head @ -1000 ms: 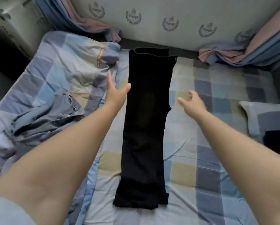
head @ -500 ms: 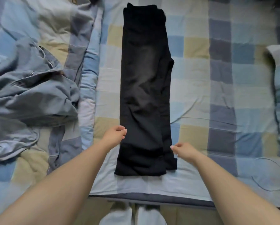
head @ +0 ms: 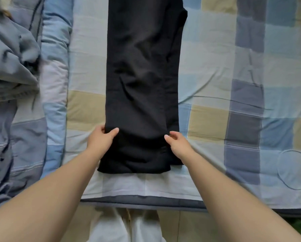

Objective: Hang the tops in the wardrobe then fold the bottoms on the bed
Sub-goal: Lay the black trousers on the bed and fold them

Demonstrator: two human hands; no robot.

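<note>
Black trousers (head: 142, 75) lie lengthwise on the checked bed sheet (head: 233, 70), folded leg on leg, with the hems toward me near the bed's front edge. My left hand (head: 100, 138) pinches the trousers' left edge just above the hems, thumb on top of the cloth. At the right edge, my right hand (head: 176, 143) grips the same cloth at the same height. The waist end runs out of view at the top.
A crumpled grey-blue garment (head: 11, 63) lies on a folded checked quilt (head: 53, 67) at the left. The bed's dark front edge (head: 146, 200) runs across the bottom, with my pale trouser legs (head: 125, 227) and the floor below it.
My view has tilted down and drawn closer to the hem end. Both hands came back from the middle of the trousers and closed on the two edges near the hems.
</note>
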